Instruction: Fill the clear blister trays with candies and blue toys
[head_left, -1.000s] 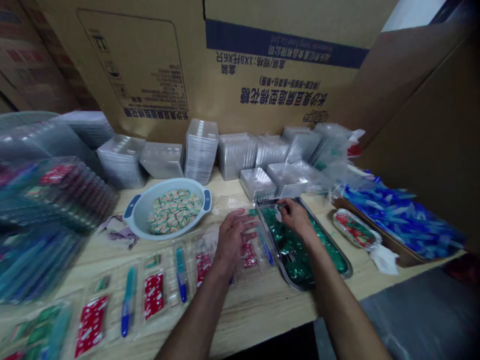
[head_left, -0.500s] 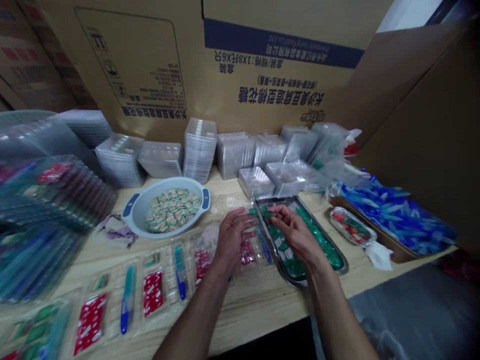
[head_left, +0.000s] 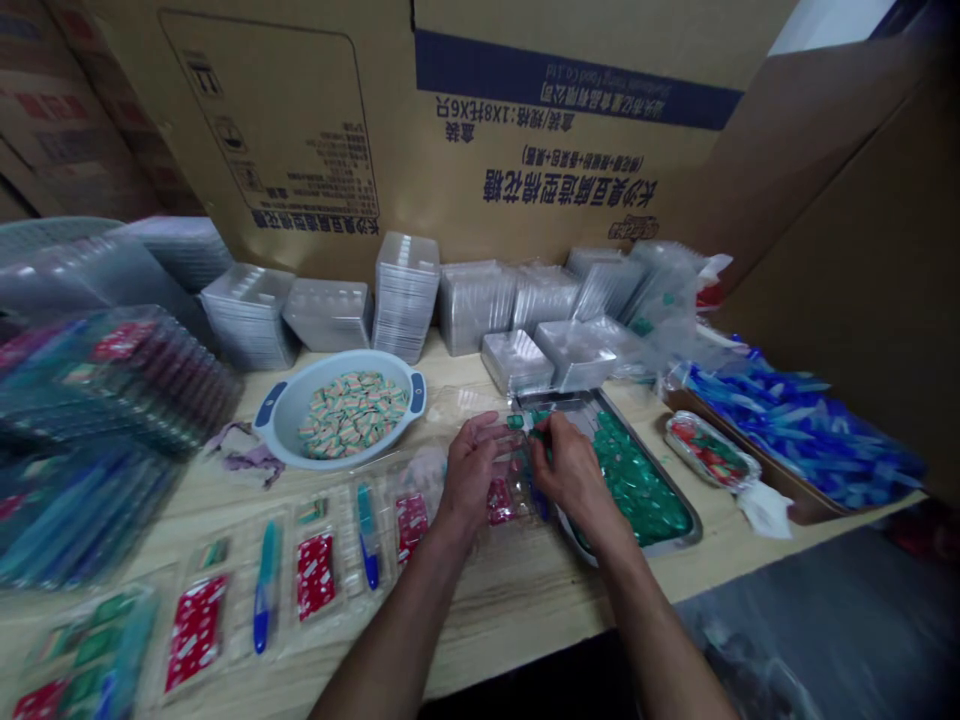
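Observation:
My left hand (head_left: 471,468) is over the row of clear plastic trays, fingers stretched out loosely and partly apart. At its fingertips is a small green wrapped piece (head_left: 516,422); whether the fingers touch it is unclear. Beside it, my right hand (head_left: 568,468) pinches green wrapped pieces at the near left edge of the metal tray (head_left: 686,535). That tray holds many shiny green pieces (head_left: 637,480). Beneath my hands, a clear tray holds a red patterned packet (head_left: 500,500). To the left, more clear trays hold red packets (head_left: 315,575) and blue-green plastic knives (head_left: 265,588).
A light blue basin (head_left: 274,440) of striped pieces stands left of centre. Stacks of clear plastic boxes (head_left: 405,298) line the back against a large carton (head_left: 517,60). At right are a foil dish (head_left: 709,450) and a box of blue knives (head_left: 810,430). Filled packs (head_left: 127,370) are piled at left.
My right hand has shifted left and closer to my left hand, uncovering more of the green pieces. The left fingers have drawn closer together. The view has shifted slightly.

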